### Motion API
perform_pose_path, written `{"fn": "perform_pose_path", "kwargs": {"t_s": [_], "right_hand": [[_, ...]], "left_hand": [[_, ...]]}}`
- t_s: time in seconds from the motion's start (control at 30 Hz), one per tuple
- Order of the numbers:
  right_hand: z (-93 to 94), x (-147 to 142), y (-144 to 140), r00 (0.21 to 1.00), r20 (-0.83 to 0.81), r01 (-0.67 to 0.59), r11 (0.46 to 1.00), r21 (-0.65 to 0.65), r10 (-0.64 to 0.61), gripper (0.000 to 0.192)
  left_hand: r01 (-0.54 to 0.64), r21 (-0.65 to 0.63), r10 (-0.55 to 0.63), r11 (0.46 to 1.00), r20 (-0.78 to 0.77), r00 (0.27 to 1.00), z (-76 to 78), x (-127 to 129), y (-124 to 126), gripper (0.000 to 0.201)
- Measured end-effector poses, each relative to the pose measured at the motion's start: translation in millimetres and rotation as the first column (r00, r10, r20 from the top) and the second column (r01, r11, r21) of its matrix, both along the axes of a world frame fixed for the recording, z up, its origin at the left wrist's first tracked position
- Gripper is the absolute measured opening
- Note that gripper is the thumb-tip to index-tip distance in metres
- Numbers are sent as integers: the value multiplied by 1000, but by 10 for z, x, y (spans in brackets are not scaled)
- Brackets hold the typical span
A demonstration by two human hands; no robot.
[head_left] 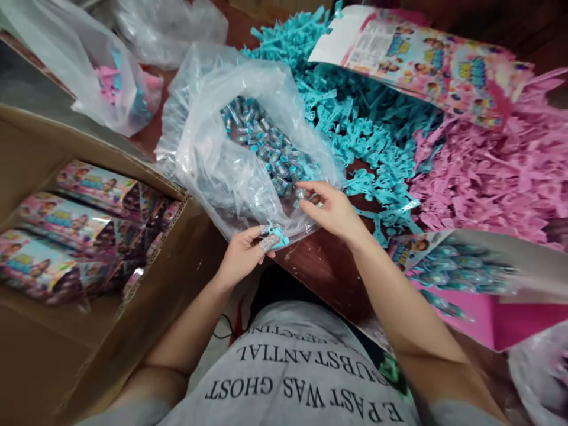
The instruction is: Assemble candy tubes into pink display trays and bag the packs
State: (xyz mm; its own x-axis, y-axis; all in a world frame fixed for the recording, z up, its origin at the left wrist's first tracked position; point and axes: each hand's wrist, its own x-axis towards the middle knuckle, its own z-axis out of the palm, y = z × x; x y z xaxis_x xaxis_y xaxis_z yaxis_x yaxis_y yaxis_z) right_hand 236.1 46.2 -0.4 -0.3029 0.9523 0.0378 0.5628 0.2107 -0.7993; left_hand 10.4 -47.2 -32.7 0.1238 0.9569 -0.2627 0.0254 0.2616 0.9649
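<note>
Between the fingers of my left hand [243, 255] is a small turquoise plastic piece [278, 235]. Grey tape-like wraps cover the thumb and a fingertip of that hand. My right hand [328, 207] is at the near right edge of an open clear plastic bag [208, 127], its thumb and index finger pinched on a small clear capsule [302, 193]. Inside the bag lies a heap of small clear capsules with blue ends [261, 139]. The left hand is just outside the bag's near rim.
Turquoise plastic pieces [373, 142] and pink ones [492, 171] are heaped at the right, with a printed box [430, 65] over them. An open pink box [515, 322] holds filled clear tubes [461, 266]. At left, a carton [168, 260] contains printed packages [66, 216].
</note>
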Motion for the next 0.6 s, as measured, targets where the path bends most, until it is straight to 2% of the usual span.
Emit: {"fn": "perform_pose_path", "kwargs": {"t_s": [0.1,0.13,0.2,0.33,0.43,0.53,0.6], "right_hand": [[69,118,-296,925,-371,-168,965,-202,83,40],[93,124,-368,896,-434,-219,943,-250,93,39],[144,113,-458,875,-467,-264,932,-248,124,37],[248,103,-492,928,-279,-273,960,-56,248,28],[281,110,-491,946,-124,-299,954,31,300,25],[259,87,-500,959,-10,-283,959,-32,282,30],[229,52,-502,971,24,-230,962,-150,236,47]], "left_hand": [[36,2,-36,999,50,998,23,37,42,31],[58,26,-59,998,52,997,38,42,54,29],[91,99,-96,991,49,994,89,37,83,24],[137,271,-133,953,-34,991,229,-23,166,18],[242,441,-141,864,-251,958,258,-78,208,17],[363,593,-52,719,-475,878,182,-113,202,23],[411,653,25,636,-550,835,117,-126,185,30]]}}
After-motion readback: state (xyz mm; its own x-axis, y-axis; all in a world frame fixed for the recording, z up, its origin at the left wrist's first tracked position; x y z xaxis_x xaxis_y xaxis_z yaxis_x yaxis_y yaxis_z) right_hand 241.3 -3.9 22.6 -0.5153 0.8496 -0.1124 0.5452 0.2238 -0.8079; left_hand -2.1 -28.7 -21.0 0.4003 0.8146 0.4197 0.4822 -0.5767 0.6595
